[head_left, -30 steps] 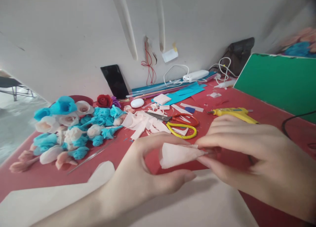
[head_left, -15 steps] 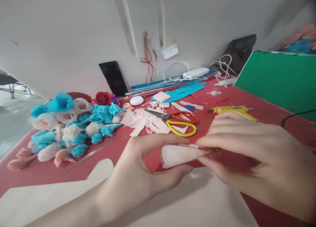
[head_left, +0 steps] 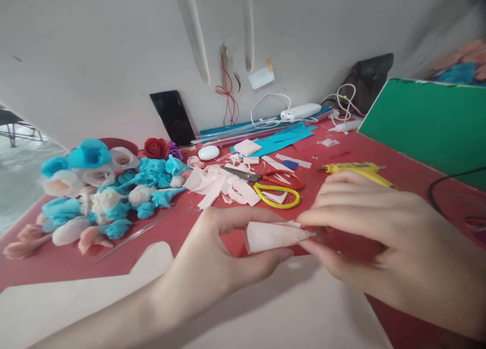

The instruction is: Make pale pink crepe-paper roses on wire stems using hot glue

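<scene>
Between my two hands is a small cone of rolled pale pink crepe paper, its wide end to the left and its narrow tip to the right. My left hand curves round it, fingers along the top edge and thumb below. My right hand pinches the narrow tip between thumb and forefinger. Below them lies a large pale paper sheet. Just beyond sit scissors with one red and one yellow handle, next to pale paper scraps. A yellow glue gun lies behind my right hand.
Blue, white and pink paper flowers are heaped at the left on the red table. A black phone leans on the wall. A green board stands at the right. Blue paper strips and a white power strip lie at the back.
The view has shifted slightly, so most things sit a little further left. Both hands keep nearly the same grip on the paper cone.
</scene>
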Action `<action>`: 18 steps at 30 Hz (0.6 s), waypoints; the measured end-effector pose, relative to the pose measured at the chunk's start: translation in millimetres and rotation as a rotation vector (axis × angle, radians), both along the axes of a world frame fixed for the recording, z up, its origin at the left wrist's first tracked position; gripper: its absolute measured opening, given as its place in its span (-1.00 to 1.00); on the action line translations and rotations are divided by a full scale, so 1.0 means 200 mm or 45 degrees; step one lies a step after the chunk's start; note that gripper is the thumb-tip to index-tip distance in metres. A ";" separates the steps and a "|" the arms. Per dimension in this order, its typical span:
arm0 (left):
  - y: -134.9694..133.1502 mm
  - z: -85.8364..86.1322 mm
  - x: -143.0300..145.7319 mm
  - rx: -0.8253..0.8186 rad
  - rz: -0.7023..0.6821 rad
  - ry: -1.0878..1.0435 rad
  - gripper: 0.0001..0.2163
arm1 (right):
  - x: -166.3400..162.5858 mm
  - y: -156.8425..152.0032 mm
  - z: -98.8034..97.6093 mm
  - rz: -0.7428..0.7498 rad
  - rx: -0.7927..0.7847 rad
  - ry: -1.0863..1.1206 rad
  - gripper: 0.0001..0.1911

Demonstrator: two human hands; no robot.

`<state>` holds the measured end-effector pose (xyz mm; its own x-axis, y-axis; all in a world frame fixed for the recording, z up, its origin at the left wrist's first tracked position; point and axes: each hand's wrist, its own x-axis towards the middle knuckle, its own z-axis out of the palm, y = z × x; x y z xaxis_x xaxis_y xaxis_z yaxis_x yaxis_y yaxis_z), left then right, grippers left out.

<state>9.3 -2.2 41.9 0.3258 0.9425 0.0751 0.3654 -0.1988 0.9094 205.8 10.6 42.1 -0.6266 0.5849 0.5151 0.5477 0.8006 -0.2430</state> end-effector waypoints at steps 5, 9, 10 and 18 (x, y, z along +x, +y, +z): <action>0.00 -0.01 0.00 -0.067 -0.052 -0.063 -0.77 | 0.01 0.00 0.00 0.023 -0.017 -0.030 -0.80; -0.01 -0.01 -0.01 -0.054 -0.057 0.006 -0.69 | 0.01 0.00 -0.01 0.005 -0.044 -0.019 -0.82; -0.01 -0.01 -0.01 -0.052 -0.062 0.036 -0.70 | 0.01 0.00 -0.01 0.001 -0.056 -0.012 -0.83; 0.01 -0.01 -0.02 -0.144 -0.057 0.029 -0.77 | 0.02 0.00 -0.02 0.019 -0.104 0.029 -0.87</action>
<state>5.6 -0.4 39.1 0.3682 0.9289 -0.0390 0.3791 -0.1117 0.9186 210.3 9.8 37.7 -0.6242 0.6162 0.4803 0.5291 0.7857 -0.3205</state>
